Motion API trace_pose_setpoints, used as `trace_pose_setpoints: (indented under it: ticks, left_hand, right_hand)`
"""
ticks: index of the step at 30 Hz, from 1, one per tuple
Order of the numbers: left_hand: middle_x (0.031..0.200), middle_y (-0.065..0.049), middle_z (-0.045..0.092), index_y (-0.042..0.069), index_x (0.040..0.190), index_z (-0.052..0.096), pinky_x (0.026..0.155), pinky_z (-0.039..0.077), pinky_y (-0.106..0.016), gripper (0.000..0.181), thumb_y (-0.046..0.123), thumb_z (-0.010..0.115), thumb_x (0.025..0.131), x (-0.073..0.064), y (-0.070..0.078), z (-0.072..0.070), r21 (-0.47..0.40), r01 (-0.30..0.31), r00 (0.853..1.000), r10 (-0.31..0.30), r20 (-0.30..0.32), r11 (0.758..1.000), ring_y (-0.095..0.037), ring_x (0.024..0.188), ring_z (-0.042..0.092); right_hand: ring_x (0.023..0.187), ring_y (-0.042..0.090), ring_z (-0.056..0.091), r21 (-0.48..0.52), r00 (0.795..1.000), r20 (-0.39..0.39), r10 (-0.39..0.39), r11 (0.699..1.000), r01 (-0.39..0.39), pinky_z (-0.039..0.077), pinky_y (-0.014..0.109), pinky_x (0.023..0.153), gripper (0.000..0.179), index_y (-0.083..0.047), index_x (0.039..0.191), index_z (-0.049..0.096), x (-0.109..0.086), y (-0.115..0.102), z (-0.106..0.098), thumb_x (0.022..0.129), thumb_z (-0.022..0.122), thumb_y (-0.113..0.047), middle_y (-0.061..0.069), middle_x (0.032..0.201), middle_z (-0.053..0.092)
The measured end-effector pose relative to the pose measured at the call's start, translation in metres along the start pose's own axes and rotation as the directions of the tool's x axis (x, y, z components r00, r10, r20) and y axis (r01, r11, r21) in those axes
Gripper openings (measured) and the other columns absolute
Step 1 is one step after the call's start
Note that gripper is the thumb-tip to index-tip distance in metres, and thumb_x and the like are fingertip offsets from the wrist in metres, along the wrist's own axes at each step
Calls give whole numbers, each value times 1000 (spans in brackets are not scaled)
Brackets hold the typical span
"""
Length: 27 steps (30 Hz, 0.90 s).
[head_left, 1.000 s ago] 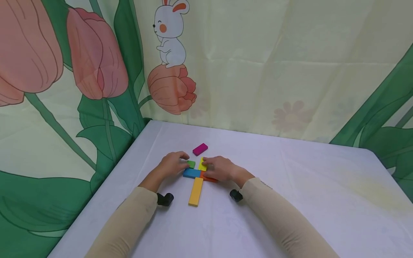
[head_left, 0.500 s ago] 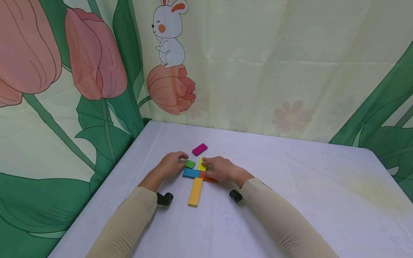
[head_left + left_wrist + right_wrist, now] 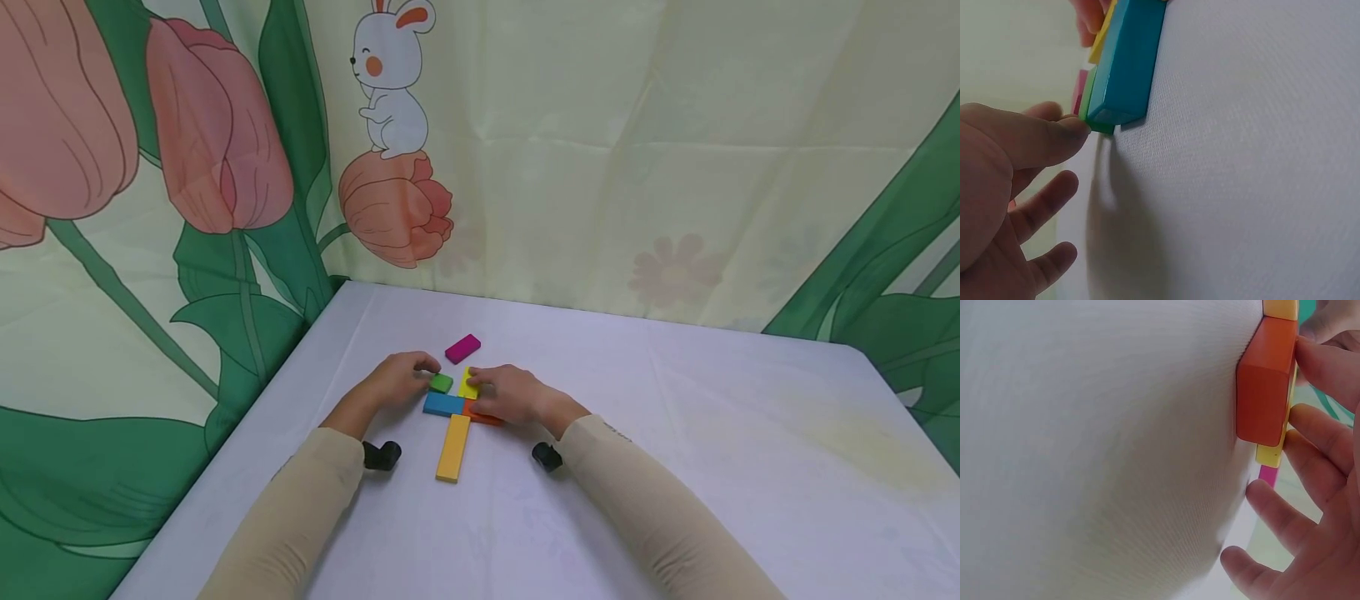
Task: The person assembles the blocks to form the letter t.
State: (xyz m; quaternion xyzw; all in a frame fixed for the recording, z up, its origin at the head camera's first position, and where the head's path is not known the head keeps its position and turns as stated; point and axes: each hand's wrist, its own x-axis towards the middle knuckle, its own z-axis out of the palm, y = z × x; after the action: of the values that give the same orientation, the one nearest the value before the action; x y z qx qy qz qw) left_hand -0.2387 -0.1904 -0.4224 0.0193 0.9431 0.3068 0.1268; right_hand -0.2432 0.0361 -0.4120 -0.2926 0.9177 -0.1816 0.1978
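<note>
Thumb and index finger of my left hand pinch the near end of a small green block, which lies slightly askew behind the blue block. Its other fingers are spread loosely in the left wrist view. My right hand reaches in from the other side: fingertips touch the yellow block, while the thumb rests at the orange block, partly covered in the head view. Blue and orange blocks meet end to end. A long amber block runs toward me from where they join.
A magenta block lies apart, just beyond the green and yellow ones. All of it sits on a white-covered table. Behind rises a printed curtain with tulips and a rabbit. Dark wrist devices hang below both wrists.
The green block has turned slightly and shifted a little left, away from the yellow block, with the left hand. My right hand has stayed in place.
</note>
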Motion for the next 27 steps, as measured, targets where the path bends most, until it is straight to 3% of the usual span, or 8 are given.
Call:
trace_pose_setpoints:
  ticks: [9,19,27]
  left_hand:
    - [127,-7,63,11,124,65,103,47,-44,27,13,66,97,0,-2,-2,26,-21,999,22,-40,999,-27,122,53]
    - [107,-3,66,11,118,66,94,51,-41,29,19,75,92,-3,-3,-2,105,28,993,-16,-121,994,-25,106,54]
    - [130,-6,62,13,133,61,104,46,-45,42,19,73,94,-1,0,-1,53,3,996,1,-90,999,-28,126,49]
  right_hand:
    - [141,28,37,-2,1000,1,-3,1000,3,42,47,107,53,-20,144,56,0,0,0,96,66,-37,-4,155,43]
    - [141,28,38,4,1000,2,-8,1000,8,42,48,107,53,-19,144,57,-1,-1,-1,95,67,-37,-3,155,43]
    - [141,28,37,8,1000,1,-7,1000,7,42,48,107,53,-19,145,56,-1,0,1,96,66,-37,-3,155,42]
